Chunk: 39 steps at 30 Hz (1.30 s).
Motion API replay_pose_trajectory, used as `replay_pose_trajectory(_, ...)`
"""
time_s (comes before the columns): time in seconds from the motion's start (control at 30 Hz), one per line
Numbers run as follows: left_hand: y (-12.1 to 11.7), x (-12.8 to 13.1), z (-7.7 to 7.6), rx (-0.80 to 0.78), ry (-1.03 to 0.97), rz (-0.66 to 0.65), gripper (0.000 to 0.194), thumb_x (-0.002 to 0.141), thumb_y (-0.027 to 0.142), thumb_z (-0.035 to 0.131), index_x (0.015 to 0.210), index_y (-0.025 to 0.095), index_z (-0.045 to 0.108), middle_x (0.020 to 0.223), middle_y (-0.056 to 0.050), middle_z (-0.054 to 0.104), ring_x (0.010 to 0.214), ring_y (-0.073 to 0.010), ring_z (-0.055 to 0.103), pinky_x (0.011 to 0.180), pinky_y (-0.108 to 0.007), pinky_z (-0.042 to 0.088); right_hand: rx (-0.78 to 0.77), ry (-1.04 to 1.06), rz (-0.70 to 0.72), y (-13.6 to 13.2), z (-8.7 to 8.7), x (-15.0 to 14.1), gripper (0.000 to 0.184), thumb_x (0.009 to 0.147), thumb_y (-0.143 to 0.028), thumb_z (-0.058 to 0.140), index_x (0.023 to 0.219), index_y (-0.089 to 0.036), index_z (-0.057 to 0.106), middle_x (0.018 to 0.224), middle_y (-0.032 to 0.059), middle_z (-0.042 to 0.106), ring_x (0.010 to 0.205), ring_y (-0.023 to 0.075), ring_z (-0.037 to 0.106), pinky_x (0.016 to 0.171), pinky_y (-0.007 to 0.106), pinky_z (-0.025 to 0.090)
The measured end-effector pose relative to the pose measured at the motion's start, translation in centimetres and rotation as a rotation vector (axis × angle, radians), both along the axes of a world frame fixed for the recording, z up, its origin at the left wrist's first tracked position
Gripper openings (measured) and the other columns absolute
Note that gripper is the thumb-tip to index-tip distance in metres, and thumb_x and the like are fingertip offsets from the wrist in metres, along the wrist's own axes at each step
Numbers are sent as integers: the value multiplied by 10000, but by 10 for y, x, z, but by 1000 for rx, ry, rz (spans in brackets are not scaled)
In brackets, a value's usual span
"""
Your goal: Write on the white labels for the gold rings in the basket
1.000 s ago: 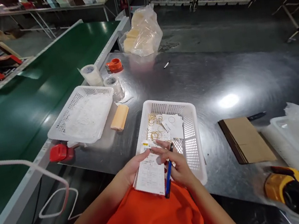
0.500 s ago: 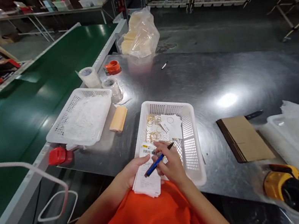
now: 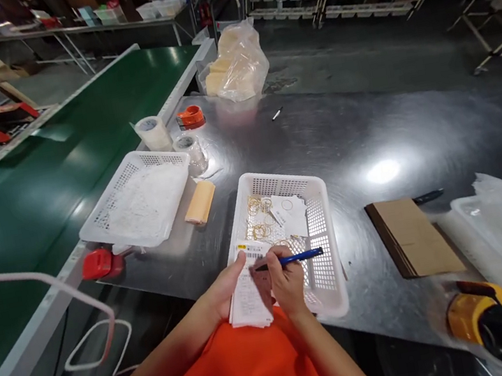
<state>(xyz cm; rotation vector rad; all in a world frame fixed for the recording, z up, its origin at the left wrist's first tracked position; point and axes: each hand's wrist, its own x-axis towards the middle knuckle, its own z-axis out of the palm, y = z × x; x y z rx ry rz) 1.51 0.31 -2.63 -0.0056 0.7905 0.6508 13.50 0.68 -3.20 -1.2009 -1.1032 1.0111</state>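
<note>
At a metal table (image 3: 345, 145), a white tray (image 3: 87, 233) is being kept at the left, well apart from either hand; a stack of paper slips (image 3: 247, 305) is being held just above the lap by the left hand (image 3: 226, 288), its thumb being pressed on top, its fingers being mostly hidden beneath; a blue pen (image 3: 304, 255) is being pinched between thumb and fingers of the right hand (image 3: 288, 282), its tip being held over the top slip, contact being too small to tell; a white basket (image 3: 334, 251) holding gold rings (image 3: 260, 230) is being seen just beyond; writing or marking is seemingly being done, a firm stack and a steady tip being called for; compared with half a second earlier, the pen is being held nearly level, tip to the paper side, rather than aslant across the slips.
</note>
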Motion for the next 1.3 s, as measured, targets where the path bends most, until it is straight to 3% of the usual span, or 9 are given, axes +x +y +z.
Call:
replay_pose_trajectory(0.17, 0, 1, -1, -51, 20, -38, 561, 873, 565, 431, 1047, 68, 625, 743, -142, 700, 667, -260, 679, 747, -402, 514, -74, -75, -15, -1, -3, 4, 356, 704, -362, 687, 525, -198, 426, 473, -60, 427, 451, 93, 397, 444, 236, 321)
replay_pose_trajectory(0.3, 1, 5, 2, -58, 82, 12, 473, 893, 489, 455, 1052, 74, 620, 806, -141, 712, 755, -249, 691, 784, -366, 513, -48, -196, -68, -2, -12, 1, 449, 776, -385, 634, 491, -209, 335, 452, -65, 360, 449, 86, 338, 461, 247, 303)
replay_pose_trajectory(0.43, 2, 6, 2, -62, 100, 24, 481, 900, 477, 449, 1079, 61, 610, 811, -147, 713, 755, -249, 692, 772, -359, 517, -38, -244, -40, -1, -17, -1, 450, 815, -375, 587, 497, -207, 317, 462, -64, 344, 454, 84, 337, 461, 245, 294)
replay_pose_trajectory(0.6, -1, 4, 3, -75, 88, 38, 474, 909, 466, 439, 1112, 70, 604, 847, -141, 716, 779, -241, 694, 791, -346, 514, 52, -293, 11, -1, -10, -2, 420, 848, -330, 527, 506, -203, 318, 460, -66, 336, 444, 80, 324, 461, 247, 269)
replay_pose_trajectory(0.7, -2, 5, 2, -60, 96, 11, 489, 901, 485, 446, 1104, 71, 609, 841, -143, 715, 778, -247, 694, 795, -361, 515, 9, -285, -41, -2, -8, -2, 419, 843, -330, 531, 502, -206, 322, 460, -63, 345, 450, 85, 337, 467, 248, 282)
replay_pose_trajectory(1.3, -4, 7, -3, -102, 17, 41, 477, 886, 461, 490, 1132, 72, 616, 866, -151, 721, 788, -261, 698, 816, -372, 510, -46, -200, -3, -4, -15, -3, 379, 784, -283, 522, 498, -223, 279, 454, -73, 313, 443, 88, 314, 455, 242, 278)
